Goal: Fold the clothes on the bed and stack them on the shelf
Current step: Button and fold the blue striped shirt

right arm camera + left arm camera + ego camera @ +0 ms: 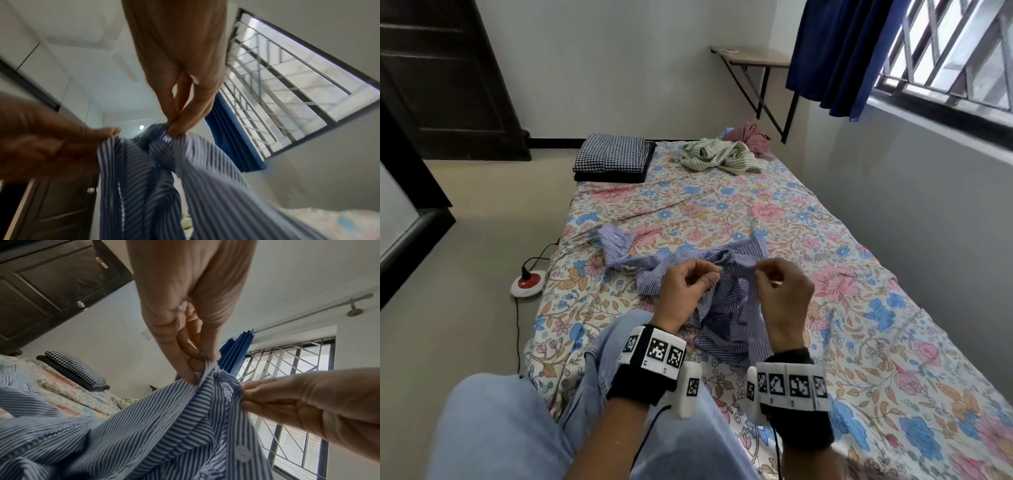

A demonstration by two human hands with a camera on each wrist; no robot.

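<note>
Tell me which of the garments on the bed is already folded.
The checked garment at the far left corner of the bed, stacked flat on a dark one. The green striped shirt and pink garment lie crumpled; the blue striped shirt is in hand.

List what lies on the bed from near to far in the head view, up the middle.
blue striped shirt pinched by left hand and right hand → bare floral bedsheet → crumpled green striped garment → pink garment

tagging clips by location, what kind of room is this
Most likely a small bedroom in a home: a single bed with a floral sheet, clothes lying on it such as a folded checked stack, and a barred window with a blue curtain.
</note>
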